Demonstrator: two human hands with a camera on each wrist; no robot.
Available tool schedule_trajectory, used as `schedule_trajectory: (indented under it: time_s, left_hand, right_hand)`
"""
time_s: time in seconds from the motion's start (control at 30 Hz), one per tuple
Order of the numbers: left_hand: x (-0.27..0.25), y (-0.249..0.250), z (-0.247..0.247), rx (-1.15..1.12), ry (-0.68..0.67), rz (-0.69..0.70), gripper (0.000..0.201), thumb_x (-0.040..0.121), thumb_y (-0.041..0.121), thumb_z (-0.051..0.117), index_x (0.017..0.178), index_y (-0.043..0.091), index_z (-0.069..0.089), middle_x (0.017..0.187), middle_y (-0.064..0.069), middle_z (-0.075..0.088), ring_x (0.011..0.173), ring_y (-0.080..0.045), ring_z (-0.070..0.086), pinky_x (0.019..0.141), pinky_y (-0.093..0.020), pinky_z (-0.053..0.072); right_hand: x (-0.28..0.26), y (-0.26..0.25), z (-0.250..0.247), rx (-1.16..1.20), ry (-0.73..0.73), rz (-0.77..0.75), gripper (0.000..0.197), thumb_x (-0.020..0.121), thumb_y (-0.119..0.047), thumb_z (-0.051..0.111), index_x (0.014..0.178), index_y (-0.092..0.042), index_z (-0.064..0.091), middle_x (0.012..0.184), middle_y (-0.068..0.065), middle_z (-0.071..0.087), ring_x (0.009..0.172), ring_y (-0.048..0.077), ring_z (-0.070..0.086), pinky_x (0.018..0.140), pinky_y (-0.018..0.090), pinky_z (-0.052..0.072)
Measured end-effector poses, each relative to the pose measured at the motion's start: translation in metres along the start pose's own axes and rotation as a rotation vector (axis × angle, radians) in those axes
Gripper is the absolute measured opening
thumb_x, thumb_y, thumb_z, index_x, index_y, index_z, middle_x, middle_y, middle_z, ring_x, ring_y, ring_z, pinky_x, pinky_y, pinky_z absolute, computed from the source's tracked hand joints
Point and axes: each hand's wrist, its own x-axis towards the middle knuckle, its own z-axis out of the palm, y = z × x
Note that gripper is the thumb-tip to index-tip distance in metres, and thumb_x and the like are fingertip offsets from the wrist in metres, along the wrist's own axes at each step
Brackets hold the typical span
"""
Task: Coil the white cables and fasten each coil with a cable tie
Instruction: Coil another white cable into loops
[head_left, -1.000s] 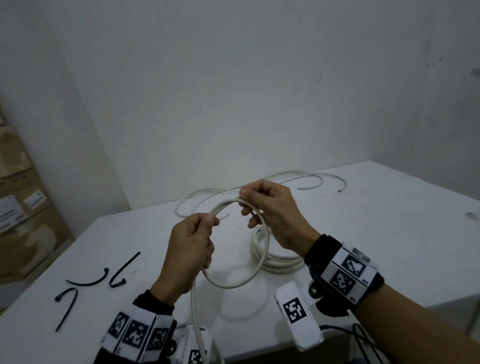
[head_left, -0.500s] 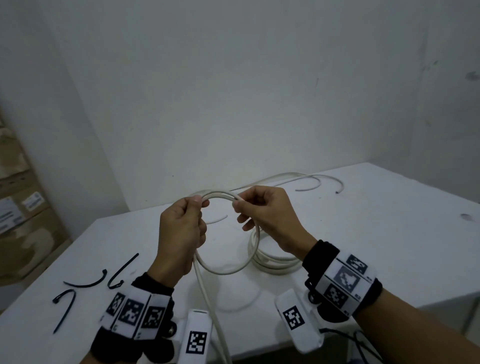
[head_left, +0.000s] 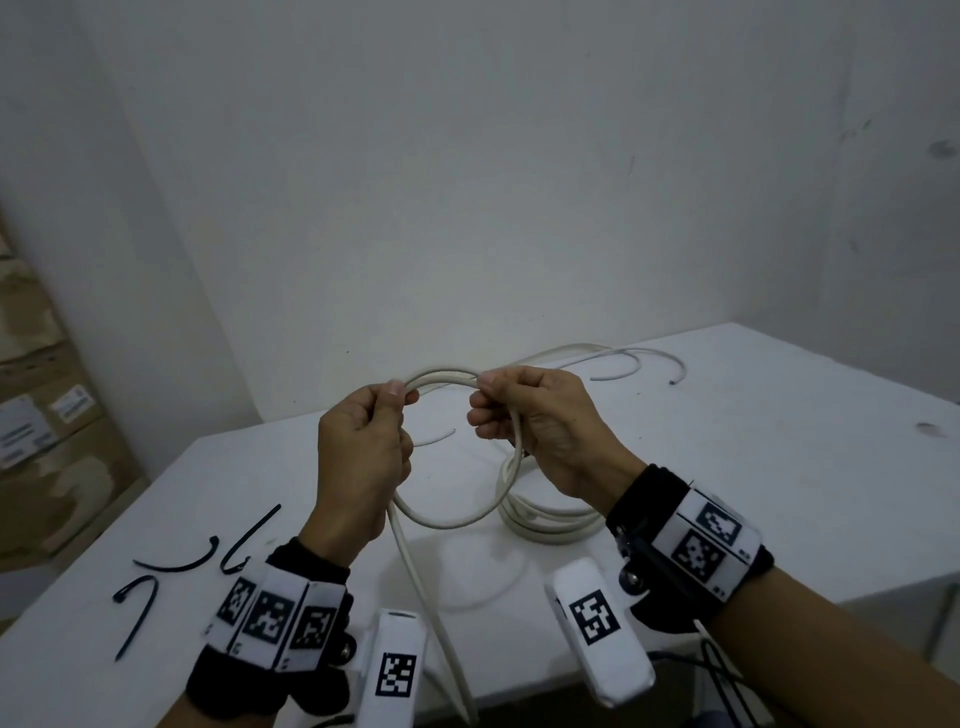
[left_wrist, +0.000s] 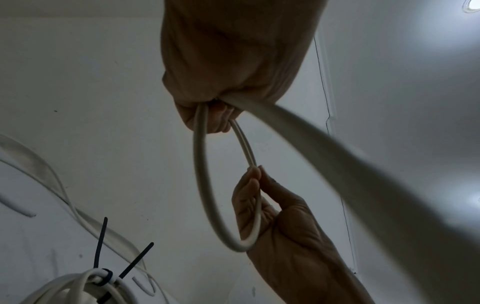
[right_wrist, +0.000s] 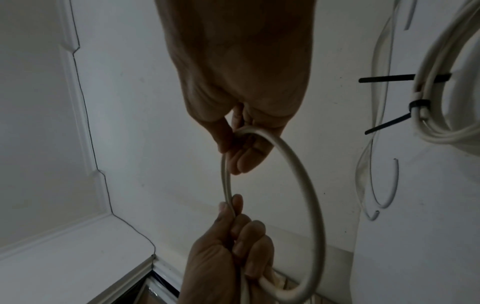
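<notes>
Head view shows both hands raised above the white table (head_left: 779, 467) with one loop of white cable (head_left: 457, 522) between them. The left hand (head_left: 363, 457) grips the loop's left side, fingers curled round it; the right hand (head_left: 540, 426) pinches the top right. The cable's free length (head_left: 431, 613) trails down toward the near edge, nearer the left hand, so feeding the next turn likely falls to it.

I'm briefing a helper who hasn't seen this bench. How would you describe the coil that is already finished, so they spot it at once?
On the white table, look just behind the person's right hand, near the middle. The finished coil lies flat there as a stack of several white loops. Unlike the single loop held in both hands and the loose cables near the wall, it is cinched with black cable ties.
</notes>
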Motion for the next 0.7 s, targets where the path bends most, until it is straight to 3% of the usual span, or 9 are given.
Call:
schedule_trajectory:
  time_s: [0.13, 0.2, 0.27, 0.37, 0.47, 0.57, 0.63, 0.7]
  left_hand:
    - [0.002, 0.005, 0.001, -0.051, 0.015, -0.033, 0.026, 0.1, 0.02, 0.047, 0.087, 0.004, 0.061, 0.05, 0.004, 0.027, 0.038, -0.007, 0.022, 0.038, -0.016, 0.018]
    - [0.005, 0.008, -0.002, -0.083, 0.035, -0.046, 0.026, 0.1, 0.02, 0.047, 0.086, 0.004, 0.06, 0.05, 0.004, 0.027, 0.037, -0.006, 0.022, 0.038, -0.016, 0.018]
    - [0.009, 0.012, -0.005, -0.107, 0.062, -0.042, 0.026, 0.1, 0.022, 0.048, 0.086, 0.005, 0.061, 0.048, 0.006, 0.028, 0.037, -0.005, 0.022, 0.038, -0.016, 0.017]
    - [0.016, 0.022, -0.008, -0.12, 0.104, 0.004, 0.027, 0.101, 0.022, 0.047, 0.084, 0.007, 0.061, 0.045, 0.008, 0.029, 0.036, -0.005, 0.023, 0.037, -0.015, 0.019]
    - [0.025, 0.031, -0.004, -0.131, 0.146, 0.042, 0.028, 0.101, 0.023, 0.046, 0.082, 0.008, 0.06, 0.042, 0.01, 0.029, 0.035, -0.004, 0.024, 0.036, -0.015, 0.021]
    - [0.03, 0.038, 0.0, -0.133, 0.188, 0.062, 0.029, 0.101, 0.025, 0.046, 0.082, 0.009, 0.06, 0.042, 0.011, 0.03, 0.035, -0.005, 0.025, 0.036, -0.015, 0.021]
    - [0.033, 0.042, 0.001, -0.139, 0.209, 0.07, 0.029, 0.101, 0.026, 0.045, 0.082, 0.01, 0.06, 0.042, 0.011, 0.031, 0.035, -0.005, 0.026, 0.036, -0.015, 0.022]
    - [0.033, 0.046, 0.002, -0.154, 0.213, 0.068, 0.029, 0.101, 0.026, 0.045, 0.083, 0.009, 0.06, 0.044, 0.009, 0.031, 0.037, -0.006, 0.026, 0.037, -0.016, 0.022]
  right_hand:
    - [-0.001, -0.003, -0.004, 0.033, 0.005, 0.006, 0.01, 0.089, -0.014, 0.062, 0.092, -0.005, 0.062, 0.082, 0.013, 0.069, 0.071, 0.023, 0.068, 0.064, 0.027, 0.057]
    - [-0.002, -0.004, -0.007, -0.147, 0.066, 0.001, 0.018, 0.089, -0.028, 0.062, 0.096, -0.011, 0.059, 0.089, 0.008, 0.071, 0.08, 0.022, 0.068, 0.073, 0.033, 0.055]
    - [-0.004, -0.002, -0.01, -0.383, 0.153, -0.022, 0.024, 0.09, -0.038, 0.058, 0.093, -0.014, 0.057, 0.086, 0.001, 0.068, 0.076, 0.015, 0.063, 0.067, 0.03, 0.051]
    - [-0.015, 0.006, -0.007, -0.543, 0.168, -0.048, 0.025, 0.093, -0.032, 0.054, 0.08, -0.011, 0.056, 0.065, -0.001, 0.058, 0.056, 0.012, 0.05, 0.048, 0.02, 0.038]
    - [-0.031, 0.014, 0.003, -0.575, 0.017, 0.046, 0.031, 0.094, -0.035, 0.052, 0.074, -0.012, 0.058, 0.051, -0.001, 0.049, 0.041, 0.008, 0.039, 0.041, 0.022, 0.028]
    - [-0.045, 0.017, 0.011, -0.567, -0.168, 0.218, 0.04, 0.094, -0.049, 0.043, 0.095, -0.013, 0.061, 0.042, -0.003, 0.044, 0.033, 0.008, 0.033, 0.037, 0.019, 0.023]
    - [-0.051, 0.019, 0.012, -0.525, -0.284, 0.366, 0.052, 0.093, -0.058, 0.035, 0.11, -0.015, 0.059, 0.045, 0.001, 0.051, 0.031, 0.01, 0.036, 0.034, 0.018, 0.026]
    - [-0.053, 0.019, 0.012, -0.465, -0.382, 0.527, 0.066, 0.09, -0.066, 0.026, 0.116, -0.015, 0.058, 0.061, 0.01, 0.065, 0.037, 0.015, 0.053, 0.033, 0.017, 0.035]
